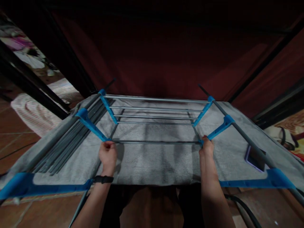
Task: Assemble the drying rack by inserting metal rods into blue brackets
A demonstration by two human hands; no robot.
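A rack frame of grey metal tubes joined by blue plastic brackets lies before me. My left hand [108,155], with a dark band at the wrist, is closed at the left end of the nearest thin metal rod [154,142], where it meets the left blue bracket [93,127]. At the rod's other end, my right hand [206,148] is closed beside the right blue bracket [219,129]. Exactly where the fingertips press is partly hidden. Behind this rod, several more thin rods [156,117] span a farther pair of blue brackets [109,107].
Several loose grey tubes [78,136] lie on the left of the grey blanket [152,164]. To the right is a phone [256,158]. Nearer me, blue brackets [54,187] stick inward from both sides. A dark red panel [161,57] rises behind the frame.
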